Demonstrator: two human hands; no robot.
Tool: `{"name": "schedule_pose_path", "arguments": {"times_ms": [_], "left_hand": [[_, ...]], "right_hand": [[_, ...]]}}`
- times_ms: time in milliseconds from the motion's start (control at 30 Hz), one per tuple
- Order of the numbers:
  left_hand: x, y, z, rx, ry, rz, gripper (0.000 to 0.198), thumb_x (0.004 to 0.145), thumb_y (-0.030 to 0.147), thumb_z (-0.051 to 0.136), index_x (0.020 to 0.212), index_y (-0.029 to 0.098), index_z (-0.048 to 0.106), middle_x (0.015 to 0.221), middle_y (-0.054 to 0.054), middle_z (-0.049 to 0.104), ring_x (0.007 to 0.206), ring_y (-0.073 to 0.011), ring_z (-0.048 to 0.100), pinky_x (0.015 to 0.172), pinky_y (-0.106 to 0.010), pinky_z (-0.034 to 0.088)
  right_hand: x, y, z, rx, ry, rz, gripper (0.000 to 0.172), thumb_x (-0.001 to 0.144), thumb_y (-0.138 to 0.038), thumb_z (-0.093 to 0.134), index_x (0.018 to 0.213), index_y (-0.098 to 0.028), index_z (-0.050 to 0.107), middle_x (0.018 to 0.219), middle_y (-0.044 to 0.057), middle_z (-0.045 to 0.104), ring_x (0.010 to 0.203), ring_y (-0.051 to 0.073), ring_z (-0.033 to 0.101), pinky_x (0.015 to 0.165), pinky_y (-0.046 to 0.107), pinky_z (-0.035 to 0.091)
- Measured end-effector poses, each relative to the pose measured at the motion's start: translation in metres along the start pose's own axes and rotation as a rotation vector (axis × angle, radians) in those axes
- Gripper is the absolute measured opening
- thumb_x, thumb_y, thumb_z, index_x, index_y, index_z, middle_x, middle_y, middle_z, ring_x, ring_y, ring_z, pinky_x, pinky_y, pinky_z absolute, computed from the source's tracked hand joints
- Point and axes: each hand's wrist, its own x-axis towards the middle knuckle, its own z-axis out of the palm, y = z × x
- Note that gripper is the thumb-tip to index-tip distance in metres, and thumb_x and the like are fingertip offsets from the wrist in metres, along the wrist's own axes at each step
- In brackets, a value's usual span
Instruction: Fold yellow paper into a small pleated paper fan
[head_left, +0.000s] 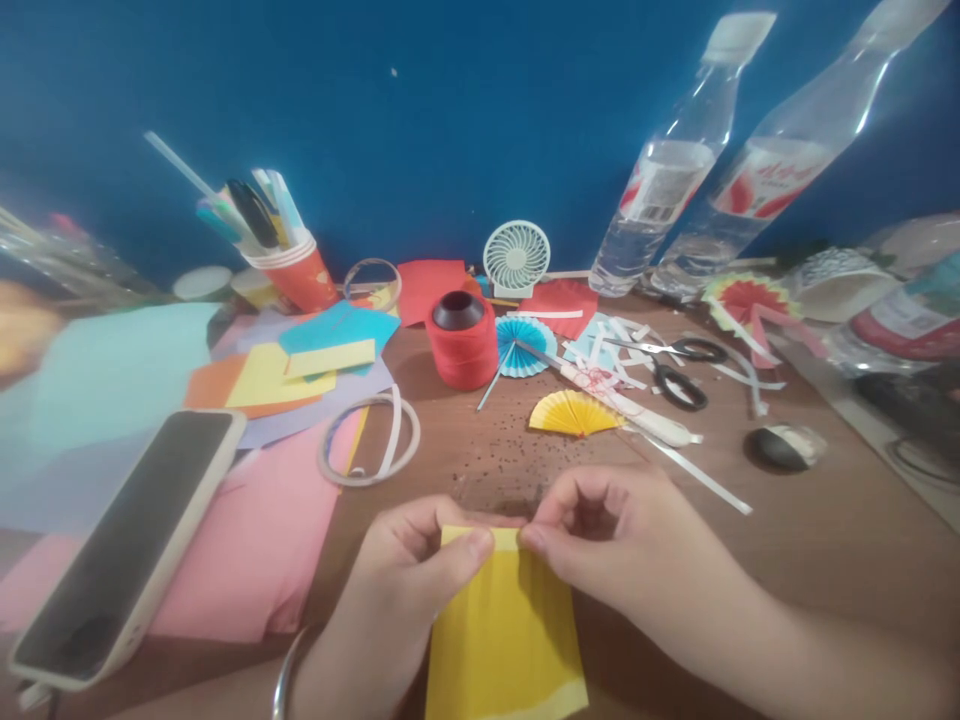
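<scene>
A sheet of yellow paper (510, 630) hangs between my two hands at the front of the table, its top edge creased into a narrow strip. My left hand (409, 580) pinches the upper left part, thumb on top. At the upper right corner, the thumb and forefinger of my right hand (622, 540) press the strip. Just beyond my hands lies a yellow pleated paper fan (574, 412). Behind it are a blue pleated paper rosette (526, 347) and a spool of red thread (463, 345). A white-handled tool (637, 405) with a thin shaft rests beside the fan.
Left are a phone (135, 540), pink paper (262, 540), a roll of tape (330, 450) and a cup of pens (300, 275). Right are scissors (679, 350) among paper scraps, a mouse (784, 447) and bottles (675, 170). A small fan (517, 255) stands by the blue wall.
</scene>
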Motion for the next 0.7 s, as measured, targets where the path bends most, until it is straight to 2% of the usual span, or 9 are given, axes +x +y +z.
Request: {"name": "schedule_pose_path", "arguments": {"times_ms": [400, 600, 700], "left_hand": [[-0.0038, 0.0011, 0.0066, -0.134, 0.009, -0.026, 0.021, 0.066, 0.018, 0.063, 0.049, 0.015, 0.05, 0.072, -0.001, 0.067, 0.053, -0.012, 0.058, 0.05, -0.022, 0.043], [-0.004, 0.0016, 0.0088, -0.134, -0.019, -0.005, 0.025, 0.063, 0.02, 0.065, 0.048, 0.015, 0.046, 0.071, -0.001, 0.066, 0.053, -0.012, 0.058, 0.05, -0.022, 0.043], [-0.004, 0.0003, 0.0063, -0.086, 0.012, -0.005, 0.024, 0.064, 0.023, 0.065, 0.051, 0.015, 0.046, 0.07, -0.001, 0.065, 0.055, -0.0127, 0.058, 0.05, -0.022, 0.043]], "right_hand": [[-0.0026, -0.0019, -0.0008, -0.026, 0.008, 0.001, 0.011, 0.066, -0.024, 0.055, 0.055, -0.02, 0.054, 0.053, -0.004, 0.056, 0.049, 0.008, 0.049, 0.042, 0.017, 0.037], [-0.004, -0.0026, -0.0018, -0.065, 0.022, -0.003, 0.013, 0.066, -0.025, 0.056, 0.055, -0.02, 0.053, 0.055, -0.003, 0.056, 0.05, 0.009, 0.05, 0.043, 0.018, 0.038], [-0.0046, -0.0007, -0.0023, -0.082, 0.053, -0.041, 0.014, 0.065, -0.029, 0.06, 0.056, -0.02, 0.053, 0.056, -0.003, 0.057, 0.052, 0.01, 0.051, 0.044, 0.018, 0.039]]}}
